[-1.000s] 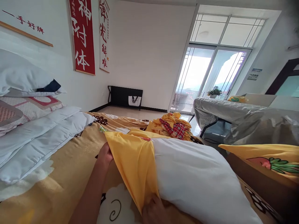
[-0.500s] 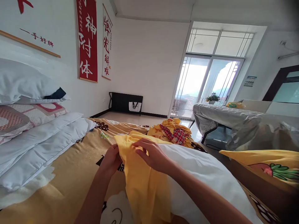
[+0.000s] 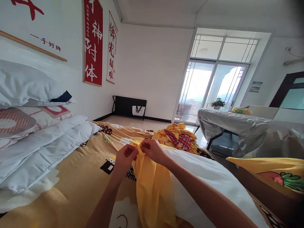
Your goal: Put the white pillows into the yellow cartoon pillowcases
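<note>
— Hands first: how many, and what are they doing?

— Two, both the person's own. Left hand (image 3: 125,157) and right hand (image 3: 153,150) meet at the far end of one yellow pillowcase (image 3: 152,186), each pinching its bunched top edge between fingers and thumb, the fingertips nearly touching.

— Where is that pillowcase?

— It drapes over the near end of one white pillow (image 3: 209,183), which lies on the bed in front of the person. The yellow cloth hangs down the pillow's left side onto the yellow cartoon bedsheet (image 3: 71,186).

— Is the pillow inside the case?

— I cannot tell; most of the pillow shows bare white to the right of the cloth.

— What else can be counted?

— On the left, a stack: one white pillow on top (image 3: 26,85), one pink patterned pillow (image 3: 28,118) beneath it, and one folded white quilt (image 3: 45,145) under both. Beyond the hands, one heap of yellow and red-checked cloth (image 3: 177,137). On the wall, two hanging scrolls, one red (image 3: 93,41) and one white (image 3: 112,47). To the right, one piece of furniture under a grey cover (image 3: 249,129), and one small potted plant (image 3: 217,103) by the glass doors.
</note>
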A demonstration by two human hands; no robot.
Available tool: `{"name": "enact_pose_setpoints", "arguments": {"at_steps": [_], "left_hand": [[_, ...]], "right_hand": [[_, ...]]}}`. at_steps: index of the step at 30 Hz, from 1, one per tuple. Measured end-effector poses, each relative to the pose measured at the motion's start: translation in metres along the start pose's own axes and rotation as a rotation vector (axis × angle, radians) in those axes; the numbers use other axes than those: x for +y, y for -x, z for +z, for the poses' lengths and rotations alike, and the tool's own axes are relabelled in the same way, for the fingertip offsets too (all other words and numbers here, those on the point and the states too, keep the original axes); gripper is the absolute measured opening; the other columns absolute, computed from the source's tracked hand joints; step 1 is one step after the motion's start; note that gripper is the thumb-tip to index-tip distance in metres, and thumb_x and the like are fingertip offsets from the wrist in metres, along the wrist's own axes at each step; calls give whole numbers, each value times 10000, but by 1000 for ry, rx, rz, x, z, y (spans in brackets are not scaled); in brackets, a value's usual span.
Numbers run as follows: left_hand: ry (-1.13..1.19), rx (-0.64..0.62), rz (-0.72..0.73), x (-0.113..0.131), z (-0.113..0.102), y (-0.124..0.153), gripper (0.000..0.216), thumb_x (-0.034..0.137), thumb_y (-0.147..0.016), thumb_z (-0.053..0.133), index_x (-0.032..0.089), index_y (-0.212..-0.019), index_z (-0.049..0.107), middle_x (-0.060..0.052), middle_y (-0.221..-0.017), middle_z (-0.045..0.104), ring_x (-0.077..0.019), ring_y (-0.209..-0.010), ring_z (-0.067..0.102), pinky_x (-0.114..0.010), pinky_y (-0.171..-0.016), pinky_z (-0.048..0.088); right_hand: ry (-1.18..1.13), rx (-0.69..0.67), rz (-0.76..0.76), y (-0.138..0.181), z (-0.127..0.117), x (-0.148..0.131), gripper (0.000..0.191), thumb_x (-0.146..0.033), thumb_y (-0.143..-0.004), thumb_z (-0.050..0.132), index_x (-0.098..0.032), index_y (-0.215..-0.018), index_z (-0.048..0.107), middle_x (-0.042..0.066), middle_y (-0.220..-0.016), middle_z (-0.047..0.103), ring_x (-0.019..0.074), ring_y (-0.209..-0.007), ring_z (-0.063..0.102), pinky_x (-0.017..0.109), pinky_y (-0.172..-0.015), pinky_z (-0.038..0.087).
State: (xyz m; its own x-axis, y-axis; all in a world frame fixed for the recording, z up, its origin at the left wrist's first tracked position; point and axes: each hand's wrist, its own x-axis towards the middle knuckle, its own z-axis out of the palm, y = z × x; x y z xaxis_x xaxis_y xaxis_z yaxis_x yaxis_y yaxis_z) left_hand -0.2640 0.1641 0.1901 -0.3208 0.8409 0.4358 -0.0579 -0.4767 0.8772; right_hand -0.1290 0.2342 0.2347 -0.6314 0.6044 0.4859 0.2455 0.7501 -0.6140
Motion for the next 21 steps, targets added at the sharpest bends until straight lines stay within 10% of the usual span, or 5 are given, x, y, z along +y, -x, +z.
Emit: {"name": "enact_pose_setpoints", "arguments": {"at_steps": [13, 21], "left_hand": [[-74, -330, -18, -18, -38, -17, 241, 385, -761, 613, 164, -700, 538, 34, -615, 464, -98, -581, 421, -212, -552, 375], [15, -112, -36, -6, -19, -10, 228, 367, -688, 648, 145, -736, 625, -9, -683, 595, -135, -638, 515, -243, -606, 432]], "right_hand": [[-288, -110, 63, -2, -8, 10, 364, -520, -734, 634, -183, -714, 495, -42, -588, 477, 89, -526, 432, 228, -509, 352], [-380, -59, 65, -6, 5, 7, 349, -506, -742, 611, -194, -686, 467, -74, -531, 423, 66, -458, 381, 214, -455, 296]]}}
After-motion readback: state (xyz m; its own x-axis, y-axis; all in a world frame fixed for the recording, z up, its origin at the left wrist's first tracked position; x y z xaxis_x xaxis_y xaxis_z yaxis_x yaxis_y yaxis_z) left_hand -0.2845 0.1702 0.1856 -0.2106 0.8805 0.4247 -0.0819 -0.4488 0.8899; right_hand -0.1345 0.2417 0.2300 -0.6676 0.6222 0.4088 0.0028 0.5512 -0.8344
